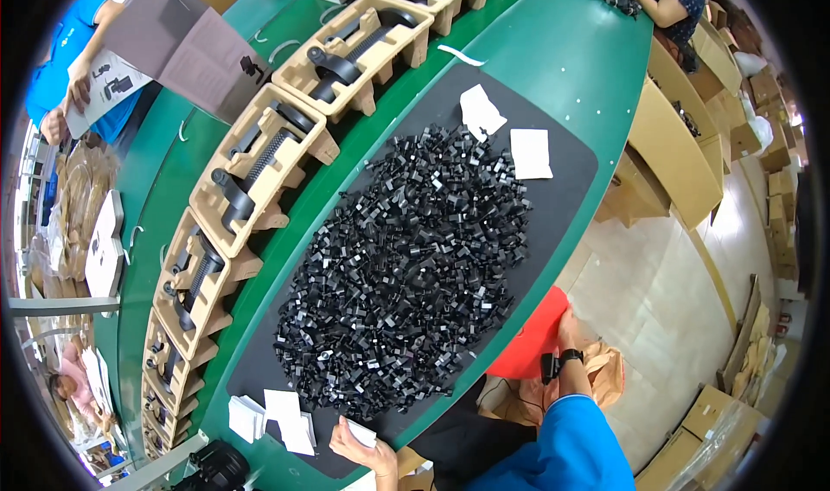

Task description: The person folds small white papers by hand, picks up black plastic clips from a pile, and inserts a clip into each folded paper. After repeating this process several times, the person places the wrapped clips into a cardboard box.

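By the near edge of the table, my left hand [356, 448] is closed around a small white paper slip [362, 433]. Beside it lie a stack of white slips [248, 418] and some loose ones [290, 415]. A large heap of small black plastic parts [406, 266] spreads over the dark mat [566, 158] beyond. My right hand [567, 328], below a black wristband, is off the table's right side, against a smooth red object [532, 340] whose kind I cannot make out. The fingers of that hand are hidden.
Moulded cardboard trays [259, 167] with black devices line the green belt on the left. A co-worker in blue [82, 59] handles printed boxes there. Another person [670, 3] sits at the far right. Two white papers [530, 153] lie beyond the heap; cartons [674, 137] stand right.
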Demonstrator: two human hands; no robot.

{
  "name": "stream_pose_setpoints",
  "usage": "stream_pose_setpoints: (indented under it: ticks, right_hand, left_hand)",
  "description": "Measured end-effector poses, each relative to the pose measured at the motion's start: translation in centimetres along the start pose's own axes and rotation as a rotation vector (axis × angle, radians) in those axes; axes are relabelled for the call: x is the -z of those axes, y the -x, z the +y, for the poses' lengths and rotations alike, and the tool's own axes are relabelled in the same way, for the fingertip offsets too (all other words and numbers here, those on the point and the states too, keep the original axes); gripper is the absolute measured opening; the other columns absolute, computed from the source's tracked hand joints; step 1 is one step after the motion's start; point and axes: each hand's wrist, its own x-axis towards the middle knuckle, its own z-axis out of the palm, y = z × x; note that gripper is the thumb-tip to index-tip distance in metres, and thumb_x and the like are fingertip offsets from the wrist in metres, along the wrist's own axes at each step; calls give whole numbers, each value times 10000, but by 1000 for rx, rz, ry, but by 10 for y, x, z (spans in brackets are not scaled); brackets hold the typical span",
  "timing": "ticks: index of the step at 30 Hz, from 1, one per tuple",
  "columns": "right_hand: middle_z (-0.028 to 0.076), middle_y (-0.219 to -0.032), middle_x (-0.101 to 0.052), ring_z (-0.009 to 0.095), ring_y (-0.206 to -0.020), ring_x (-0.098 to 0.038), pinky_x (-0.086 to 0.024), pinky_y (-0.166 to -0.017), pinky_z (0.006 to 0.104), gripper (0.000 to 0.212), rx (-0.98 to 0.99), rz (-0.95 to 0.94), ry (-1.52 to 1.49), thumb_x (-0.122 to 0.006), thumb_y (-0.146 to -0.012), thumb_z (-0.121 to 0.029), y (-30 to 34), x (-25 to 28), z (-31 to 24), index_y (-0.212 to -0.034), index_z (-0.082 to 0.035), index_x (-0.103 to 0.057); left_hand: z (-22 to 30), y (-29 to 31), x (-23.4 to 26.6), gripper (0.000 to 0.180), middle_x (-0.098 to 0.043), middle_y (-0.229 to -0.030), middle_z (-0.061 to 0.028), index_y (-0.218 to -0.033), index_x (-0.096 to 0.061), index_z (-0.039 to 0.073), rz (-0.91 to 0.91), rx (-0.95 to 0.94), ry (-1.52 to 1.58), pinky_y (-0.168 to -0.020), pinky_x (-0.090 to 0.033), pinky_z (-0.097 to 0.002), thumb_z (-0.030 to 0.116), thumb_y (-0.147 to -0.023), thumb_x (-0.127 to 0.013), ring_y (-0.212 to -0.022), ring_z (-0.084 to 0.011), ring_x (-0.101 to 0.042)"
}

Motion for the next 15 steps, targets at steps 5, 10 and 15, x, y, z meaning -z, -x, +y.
stream_pose_setpoints:
  ticks: [5,10,15]
  right_hand:
    - [218,-1365,-372,377,-1267,-343,-260,-1030,565,956,744,-120,1075,-718,-625,-542,-21,-28,-36,-1371,-101,-314]
    - [194,-1242,-480,395,-1162,-408,-296,-945,621,751,819,-150,1151,-655,-685,-492,-99,-47,-3,-1296,-116,-433]
    - [178,-1232,-500,391,-1178,-428,-310,-958,609,744,753,-66,1483,-612,-737,-504,-148,-37,52,-1292,-49,-418]
  left_hand:
    - [-13,1,6,471,-522,-1030,-196,-1176,-515,-35,50,-55,-10,-852,-352,-431,-29,-705,-479,-945,-358,-479]
    - [-22,-1,3,463,-525,-1012,-218,-1159,-565,-23,3,-63,-54,-816,-374,-464,116,-722,-499,-895,-395,-485]
    - [-16,1,6,520,-529,-1012,-201,-1165,-585,19,-18,-18,16,-855,-344,-468,73,-649,-544,-958,-389,-461]
